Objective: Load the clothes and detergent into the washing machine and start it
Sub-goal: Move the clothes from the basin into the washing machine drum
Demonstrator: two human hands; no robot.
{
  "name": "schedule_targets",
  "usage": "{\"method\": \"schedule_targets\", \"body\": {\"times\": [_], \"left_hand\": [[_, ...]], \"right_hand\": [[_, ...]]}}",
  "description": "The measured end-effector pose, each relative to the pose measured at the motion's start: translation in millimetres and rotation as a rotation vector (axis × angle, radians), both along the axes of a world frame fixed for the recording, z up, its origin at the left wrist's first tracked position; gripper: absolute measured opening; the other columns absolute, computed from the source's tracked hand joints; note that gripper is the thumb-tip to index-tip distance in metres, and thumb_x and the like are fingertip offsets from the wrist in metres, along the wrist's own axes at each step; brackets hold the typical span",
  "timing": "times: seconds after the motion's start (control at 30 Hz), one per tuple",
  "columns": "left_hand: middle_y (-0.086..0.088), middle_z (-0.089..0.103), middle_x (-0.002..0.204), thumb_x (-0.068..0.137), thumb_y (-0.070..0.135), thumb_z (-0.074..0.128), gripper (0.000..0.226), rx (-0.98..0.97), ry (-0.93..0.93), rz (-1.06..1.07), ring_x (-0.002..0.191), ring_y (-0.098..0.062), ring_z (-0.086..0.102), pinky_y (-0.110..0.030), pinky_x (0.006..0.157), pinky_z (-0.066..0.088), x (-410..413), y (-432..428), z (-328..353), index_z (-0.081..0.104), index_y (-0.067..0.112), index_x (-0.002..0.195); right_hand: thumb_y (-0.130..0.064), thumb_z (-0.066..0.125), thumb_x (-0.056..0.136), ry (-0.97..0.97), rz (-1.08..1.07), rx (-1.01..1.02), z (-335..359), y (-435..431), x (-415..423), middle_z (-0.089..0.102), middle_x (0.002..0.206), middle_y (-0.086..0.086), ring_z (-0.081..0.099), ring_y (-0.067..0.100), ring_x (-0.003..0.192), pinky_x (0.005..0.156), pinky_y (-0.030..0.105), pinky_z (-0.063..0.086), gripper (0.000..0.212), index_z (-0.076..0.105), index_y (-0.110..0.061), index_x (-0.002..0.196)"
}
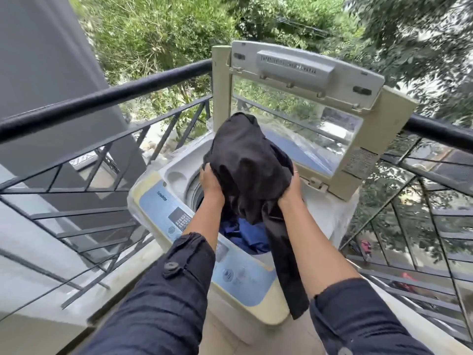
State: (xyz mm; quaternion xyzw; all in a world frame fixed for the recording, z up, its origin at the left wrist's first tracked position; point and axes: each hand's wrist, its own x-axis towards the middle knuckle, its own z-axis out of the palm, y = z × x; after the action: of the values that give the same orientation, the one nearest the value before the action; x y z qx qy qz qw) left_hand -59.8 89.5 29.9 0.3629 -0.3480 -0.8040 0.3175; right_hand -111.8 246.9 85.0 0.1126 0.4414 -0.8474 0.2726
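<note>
With both hands, left point(211, 184) and right point(291, 189), gripping the black garment point(249, 165), you lower it into the drum point(194, 193), lifting its tail off the control panel point(163, 211).

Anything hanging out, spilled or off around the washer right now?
A tail of the black garment, gripped by the left hand and right hand over the tub, trails out across the control panel and down the front. No spill visible.

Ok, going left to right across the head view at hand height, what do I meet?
Wall → washer rim → left hand → black garment → right hand
</note>
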Motion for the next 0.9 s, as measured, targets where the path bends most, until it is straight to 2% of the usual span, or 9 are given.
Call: {"method": "schedule_targets", "body": {"times": [0.1,0.2,0.33,0.4,0.47,0.6,0.73,0.83,0.9], "left_hand": [[-0.012,0.063,0.117,0.050,0.047,0.061,0.078,-0.015,-0.089,-0.038,0.108,-0.027,0.059,-0.041,0.099,0.044,15.4,4.9,2.3,0.059,0.011,0.119],[-0.009,0.063,0.111,0.082,0.028,0.055,0.025,-0.095,-0.230,-0.061,0.102,-0.025,0.056,-0.039,0.097,0.046,22.9,10.9,-6.7,0.056,0.022,0.105],[-0.005,0.058,0.127,0.080,0.003,0.047,0.061,-0.144,-0.387,-0.125,0.103,-0.029,0.058,-0.042,0.097,0.048,19.2,12.4,-31.3,0.045,0.025,0.138],[-0.003,0.054,0.123,0.084,-0.002,0.048,0.068,-0.120,-0.406,-0.187,0.090,-0.022,0.055,-0.036,0.085,0.047,18.2,20.1,-25.1,0.035,0.027,0.144],[-0.007,0.052,0.120,0.087,-0.003,0.050,0.063,-0.148,-0.439,-0.260,0.088,-0.019,0.053,-0.033,0.082,0.044,15.6,26.7,-22.3,0.036,0.022,0.143],[-0.011,0.047,0.139,0.090,0.001,0.050,0.055,-0.111,-0.491,-0.437,0.125,-0.027,0.045,-0.048,0.104,0.034,12.5,34.8,-28.3,0.040,0.020,0.141],[-0.006,0.053,0.122,0.094,0.007,0.046,0.047,-0.052,-0.512,-0.532,0.104,-0.019,0.047,-0.043,0.093,0.036,14.0,43.4,-36.2,0.042,0.020,0.139],[-0.002,0.052,0.115,0.095,0.009,0.045,0.041,-0.031,-0.508,-0.527,0.101,-0.018,0.050,-0.038,0.089,0.035,13.2,47.3,-36.2,0.046,0.019,0.134],[-0.001,0.055,0.113,0.095,0.012,0.044,0.035,-0.025,-0.506,-0.494,0.094,-0.016,0.054,-0.036,0.087,0.036,10.7,50.1,-35.1,0.050,0.021,0.129]], "right_hand": [[-0.008,0.036,0.098,0.081,0.035,0.037,-8.6,-7.8,-10.0,0.065,0.091,0.007,0.062,0.024,0.080,0.072,0.031,0.051,0.028,0.052,-0.014,0.119],[0.005,0.038,0.085,0.097,0.150,0.124,-16.6,-12.5,-10.8,0.070,0.072,0.005,0.065,0.023,0.068,0.061,0.028,0.055,0.033,0.057,-0.008,0.109],[-0.003,0.043,0.089,-0.041,0.230,0.215,-35.3,-12.1,-7.6,0.066,0.088,0.014,0.066,0.019,0.069,0.055,0.021,0.053,0.016,0.058,-0.007,0.094],[-0.007,0.055,0.088,0.053,0.373,0.532,-45.1,-10.0,-9.5,0.052,0.127,0.011,0.059,0.024,0.106,0.074,0.023,0.044,0.044,0.045,-0.009,0.131],[-0.013,0.062,0.087,0.154,0.533,0.813,-51.2,-3.4,-8.4,0.046,0.136,0.009,0.052,0.024,0.114,0.079,0.026,0.035,0.068,0.028,-0.010,0.146],[-0.035,0.073,0.079,0.257,1.061,1.286,-62.3,7.5,-5.3,0.047,0.139,0.008,0.056,0.024,0.105,0.075,0.029,0.044,0.076,0.037,-0.011,0.141],[-0.045,0.077,0.070,0.190,1.517,1.494,-88.0,13.6,-2.2,0.057,0.127,0.009,0.059,0.026,0.097,0.087,0.032,0.048,0.072,0.055,-0.005,0.126],[-0.027,0.072,0.080,0.399,1.408,1.514,-85.6,17.7,1.7,0.062,0.094,0.007,0.055,0.021,0.071,0.063,0.026,0.048,0.024,0.067,-0.010,0.096],[-0.012,0.069,0.081,0.521,1.105,1.416,-84.9,22.8,0.2,0.063,0.102,0.006,0.060,0.021,0.085,0.079,0.031,0.054,0.024,0.069,-0.012,0.105]]}}
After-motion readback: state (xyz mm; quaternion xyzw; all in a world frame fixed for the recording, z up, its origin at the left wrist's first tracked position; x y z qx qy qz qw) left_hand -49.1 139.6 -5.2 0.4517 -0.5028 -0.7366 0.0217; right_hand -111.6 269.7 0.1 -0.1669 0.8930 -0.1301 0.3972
